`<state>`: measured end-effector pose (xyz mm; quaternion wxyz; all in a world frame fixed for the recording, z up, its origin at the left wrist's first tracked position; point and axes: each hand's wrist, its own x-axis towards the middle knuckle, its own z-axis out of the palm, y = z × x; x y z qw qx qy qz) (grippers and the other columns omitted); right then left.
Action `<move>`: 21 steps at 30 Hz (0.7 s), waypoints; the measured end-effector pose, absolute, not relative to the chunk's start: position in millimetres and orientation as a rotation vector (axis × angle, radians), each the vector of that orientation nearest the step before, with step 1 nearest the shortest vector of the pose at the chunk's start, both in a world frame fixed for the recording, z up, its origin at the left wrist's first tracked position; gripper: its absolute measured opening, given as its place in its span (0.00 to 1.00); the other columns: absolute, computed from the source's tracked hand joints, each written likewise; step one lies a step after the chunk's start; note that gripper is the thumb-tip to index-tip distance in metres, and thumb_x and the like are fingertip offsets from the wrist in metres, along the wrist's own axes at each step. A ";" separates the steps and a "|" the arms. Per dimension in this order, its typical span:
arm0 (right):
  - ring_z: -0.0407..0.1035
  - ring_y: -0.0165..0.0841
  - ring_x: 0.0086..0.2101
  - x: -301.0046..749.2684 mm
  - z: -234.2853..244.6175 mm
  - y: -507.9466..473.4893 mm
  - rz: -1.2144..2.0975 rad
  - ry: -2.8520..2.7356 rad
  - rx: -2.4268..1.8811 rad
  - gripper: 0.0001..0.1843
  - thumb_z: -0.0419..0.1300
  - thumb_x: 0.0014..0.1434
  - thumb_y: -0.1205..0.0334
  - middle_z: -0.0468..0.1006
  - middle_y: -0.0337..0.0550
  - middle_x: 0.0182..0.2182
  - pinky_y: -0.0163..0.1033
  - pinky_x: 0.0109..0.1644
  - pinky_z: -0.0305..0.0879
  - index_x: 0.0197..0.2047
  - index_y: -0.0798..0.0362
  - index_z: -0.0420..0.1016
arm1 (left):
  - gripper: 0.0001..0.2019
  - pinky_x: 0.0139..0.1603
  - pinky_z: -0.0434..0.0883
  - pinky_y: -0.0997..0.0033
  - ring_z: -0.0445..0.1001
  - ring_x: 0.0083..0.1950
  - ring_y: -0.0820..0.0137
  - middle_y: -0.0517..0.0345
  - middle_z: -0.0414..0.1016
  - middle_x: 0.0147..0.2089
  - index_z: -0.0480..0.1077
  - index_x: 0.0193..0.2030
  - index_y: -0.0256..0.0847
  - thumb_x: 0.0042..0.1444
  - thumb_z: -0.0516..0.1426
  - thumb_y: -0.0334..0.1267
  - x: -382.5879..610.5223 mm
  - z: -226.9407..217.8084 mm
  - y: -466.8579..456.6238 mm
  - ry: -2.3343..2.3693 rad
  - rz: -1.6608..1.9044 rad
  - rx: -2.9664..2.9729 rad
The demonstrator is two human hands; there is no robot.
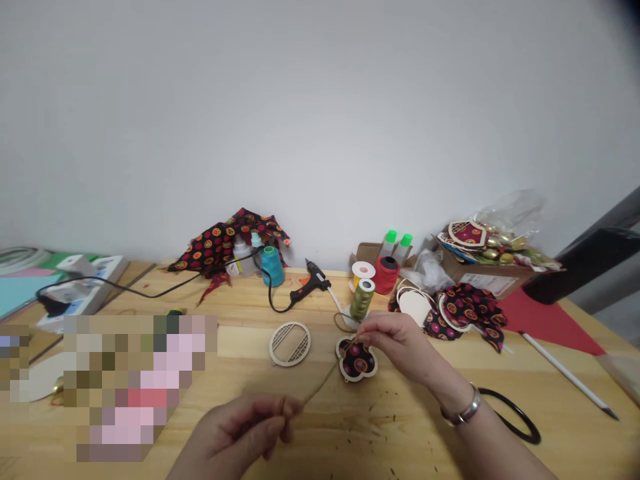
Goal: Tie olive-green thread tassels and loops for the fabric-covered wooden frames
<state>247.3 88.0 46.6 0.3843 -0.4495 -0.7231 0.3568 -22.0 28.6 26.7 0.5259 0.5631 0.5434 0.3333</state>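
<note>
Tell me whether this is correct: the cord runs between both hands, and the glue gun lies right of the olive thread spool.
Wrong side: the head view shows the glue gun left of the olive thread spool. The cord runs between the left hand and right hand.

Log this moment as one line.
left hand: pinching cord | right hand: pinching cord near fabric-filled frame | olive spool: upright | glue gun: on table
</note>
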 end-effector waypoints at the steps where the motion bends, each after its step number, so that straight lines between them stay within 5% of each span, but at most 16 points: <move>1: 0.67 0.29 0.27 247.2 46.9 88.7 0.884 -1.875 -1.141 0.08 0.59 0.56 0.69 0.74 0.40 0.24 0.33 0.32 0.62 0.28 0.55 0.77 | 0.14 0.30 0.74 0.68 0.76 0.30 0.64 0.57 0.79 0.28 0.78 0.43 0.44 0.51 0.59 0.44 -24.4 23.2 31.5 1.367 0.743 1.411; 3: 0.67 0.29 0.27 246.5 47.9 89.2 0.842 -1.940 -1.124 0.08 0.58 0.56 0.71 0.74 0.40 0.25 0.33 0.32 0.61 0.29 0.55 0.78 | 0.24 0.34 0.75 0.60 0.78 0.34 0.59 0.51 0.80 0.36 0.70 0.54 0.40 0.51 0.58 0.46 -26.2 21.7 38.3 1.593 0.841 1.633; 6: 0.67 0.28 0.29 244.5 50.9 88.6 0.795 -2.039 -1.086 0.09 0.58 0.57 0.72 0.74 0.39 0.26 0.32 0.33 0.61 0.29 0.54 0.78 | 0.20 0.47 0.72 0.49 0.74 0.50 0.50 0.40 0.74 0.53 0.71 0.52 0.36 0.55 0.54 0.42 -16.9 36.0 49.3 1.745 1.252 2.193; 9: 0.66 0.28 0.29 242.1 54.9 87.8 0.753 -2.109 -1.060 0.09 0.58 0.58 0.73 0.72 0.39 0.26 0.31 0.34 0.60 0.30 0.54 0.78 | 0.12 0.56 0.67 0.56 0.71 0.56 0.58 0.46 0.71 0.58 0.74 0.45 0.39 0.58 0.53 0.31 4.7 60.9 60.3 1.416 1.398 2.524; 13: 0.66 0.28 0.30 239.5 59.8 87.1 0.655 -2.202 -1.051 0.10 0.57 0.59 0.73 0.71 0.37 0.26 0.31 0.34 0.60 0.31 0.53 0.77 | 0.07 0.59 0.64 0.59 0.70 0.57 0.60 0.47 0.71 0.58 0.74 0.40 0.39 0.56 0.56 0.30 37.7 76.3 73.4 1.285 1.655 2.272; 17: 0.67 0.29 0.32 238.9 63.4 85.1 0.627 -2.254 -1.008 0.11 0.55 0.61 0.73 0.73 0.39 0.29 0.32 0.36 0.62 0.31 0.53 0.75 | 0.14 0.51 0.69 0.64 0.74 0.50 0.63 0.49 0.77 0.49 0.70 0.50 0.39 0.60 0.52 0.38 64.7 63.2 78.0 1.121 1.194 1.714; 21: 0.66 0.28 0.29 241.7 64.1 84.2 0.616 -2.284 -1.006 0.14 0.54 0.62 0.73 0.71 0.37 0.26 0.31 0.34 0.61 0.27 0.53 0.74 | 0.15 0.31 0.69 0.72 0.73 0.29 0.69 0.57 0.77 0.30 0.73 0.43 0.39 0.61 0.49 0.42 76.6 50.7 74.7 0.989 0.871 1.524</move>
